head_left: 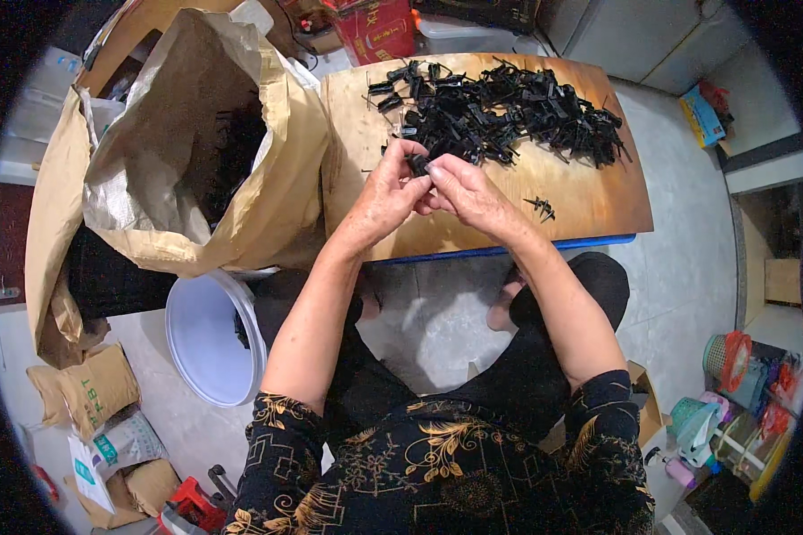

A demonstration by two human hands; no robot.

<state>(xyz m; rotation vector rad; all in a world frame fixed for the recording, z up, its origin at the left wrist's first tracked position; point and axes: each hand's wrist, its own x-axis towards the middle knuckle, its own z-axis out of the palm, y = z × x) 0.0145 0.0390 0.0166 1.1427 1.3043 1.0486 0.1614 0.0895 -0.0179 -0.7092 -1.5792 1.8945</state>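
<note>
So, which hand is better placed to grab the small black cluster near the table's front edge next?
Probably the right hand: the small black cluster lies on its side, nearer to it than to the left hand.

Gold-patterned black shirt (446, 468), black trousers (366, 357)

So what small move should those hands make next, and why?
Perhaps turn the black piece for a clearer look: the left hand and right hand meet at it, hiding much of it, and the black pile lies just beyond.
</note>
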